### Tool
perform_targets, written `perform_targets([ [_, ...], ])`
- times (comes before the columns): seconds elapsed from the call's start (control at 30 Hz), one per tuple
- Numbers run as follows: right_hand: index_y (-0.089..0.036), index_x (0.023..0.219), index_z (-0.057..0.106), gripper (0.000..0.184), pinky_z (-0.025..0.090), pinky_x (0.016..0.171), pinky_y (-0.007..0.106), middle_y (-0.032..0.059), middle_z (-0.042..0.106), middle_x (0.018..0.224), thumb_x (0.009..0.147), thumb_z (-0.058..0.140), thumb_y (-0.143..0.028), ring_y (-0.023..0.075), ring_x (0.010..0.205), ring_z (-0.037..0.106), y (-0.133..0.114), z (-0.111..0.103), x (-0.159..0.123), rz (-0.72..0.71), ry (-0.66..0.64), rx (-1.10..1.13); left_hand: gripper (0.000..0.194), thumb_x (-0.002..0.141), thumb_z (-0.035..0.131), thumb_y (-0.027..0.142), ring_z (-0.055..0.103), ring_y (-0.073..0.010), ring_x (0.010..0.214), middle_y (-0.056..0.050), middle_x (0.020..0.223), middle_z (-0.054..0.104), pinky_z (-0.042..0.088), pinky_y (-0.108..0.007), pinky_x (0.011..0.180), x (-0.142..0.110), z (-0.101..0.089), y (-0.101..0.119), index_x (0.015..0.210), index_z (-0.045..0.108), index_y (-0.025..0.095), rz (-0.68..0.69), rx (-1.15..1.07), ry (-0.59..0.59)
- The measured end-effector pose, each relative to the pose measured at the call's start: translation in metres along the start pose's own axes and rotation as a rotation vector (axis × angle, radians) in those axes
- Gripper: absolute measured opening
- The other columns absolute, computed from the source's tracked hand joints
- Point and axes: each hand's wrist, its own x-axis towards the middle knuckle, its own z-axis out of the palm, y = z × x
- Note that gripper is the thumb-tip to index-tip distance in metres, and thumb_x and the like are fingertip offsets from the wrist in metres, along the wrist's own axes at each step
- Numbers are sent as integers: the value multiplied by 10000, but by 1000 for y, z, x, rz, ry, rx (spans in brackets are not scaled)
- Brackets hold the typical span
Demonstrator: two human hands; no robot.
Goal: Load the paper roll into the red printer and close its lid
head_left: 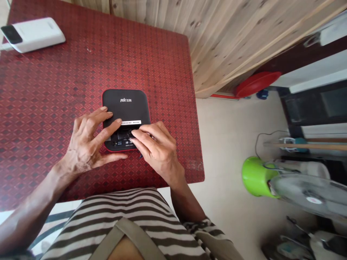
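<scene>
Well, both of our hands are on a black rounded-square device [124, 106] with a red edge, which lies flat on the bench [108, 65] directly ahead of the left hand [85, 150] and partly under the right hand [159, 153]. It is close to square, so no long axis stands out, and it sits slightly turned. The left hand is spread and relaxed, not clenched: its fingertips rest on the device's dark face, and its thumb reaches out low toward the near edge. The right hand is the nearer one to a dark recess [124, 134] just below a white label [131, 122]; its fingers bend down over that recess, and we cannot tell whether they pinch anything there. A small dark tip [140, 156] pokes out just below the right hand, too small to name. Far ahead and left of the left hand, a white power bank [32, 35] lies on the bench. Well off to the right of the right hand, a green plastic container [256, 177] and an electric fan [306, 191] stand on the floor [227, 144].
</scene>
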Motion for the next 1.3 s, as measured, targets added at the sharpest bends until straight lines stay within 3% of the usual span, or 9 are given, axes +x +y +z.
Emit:
perform_targets([
  [0.13,-287,1340,914,182,762,997,444,64,920,1189,1280,773,-190,252,1058,830,2,1,-3,15,-12,-9,889,1079,999,739,765,-519,1670,-161,1783,742,675,-709,1351,-2,4,-2,1850,677,436,-43,-10,16],
  [0.33,-297,1339,903,151,766,1000,474,61,921,1199,1282,778,-235,257,1059,835,4,6,-6,44,22,41,835,1061,1012,762,789,-481,1624,-141,1733,761,701,-681,1330,-1,8,-3,1784,723,459,-38,-32,66],
  [0.43,-276,1329,889,121,766,984,469,64,923,1177,1290,777,-250,254,1041,841,5,7,-5,22,92,65,797,1058,1026,715,774,-480,1634,-122,1748,746,681,-690,1354,-1,6,-5,1761,739,472,-58,-61,30],
  [0.67,-299,1353,909,152,777,1015,497,72,935,1222,1265,799,-244,269,1084,868,5,3,-11,85,96,92,861,1077,993,758,718,-510,1695,-169,1780,711,654,-728,1386,-4,5,-5,1822,707,434,-82,-34,-49],
  [0.83,-300,1358,917,197,802,901,429,70,946,1175,1257,784,-197,250,1008,902,1,-2,-24,153,216,80,934,1065,1041,702,745,-474,1669,-175,1772,708,669,-718,1424,-19,7,7,1865,641,434,-143,-36,99],
  [1.0,-282,1314,910,183,771,800,392,64,948,1135,1258,768,-181,221,908,881,-2,1,-34,213,276,136,790,1105,1040,546,892,-374,1387,-103,1560,845,786,-608,1217,-39,5,14,1803,671,501,-146,78,129],
  [1.17,-300,1269,916,187,759,782,407,55,949,1098,1254,767,-188,239,924,892,-3,5,-33,237,308,123,734,1166,971,546,915,-370,1326,-139,1528,858,833,-573,1093,-46,14,13,1822,677,395,-73,129,222],
  [1.3,-297,1273,902,207,745,789,394,45,943,1087,1250,758,-149,230,935,890,-2,6,-29,213,309,128,635,1181,953,562,905,-350,1386,-121,1618,836,823,-544,1126,-51,19,12,1748,733,380,-106,136,205],
])
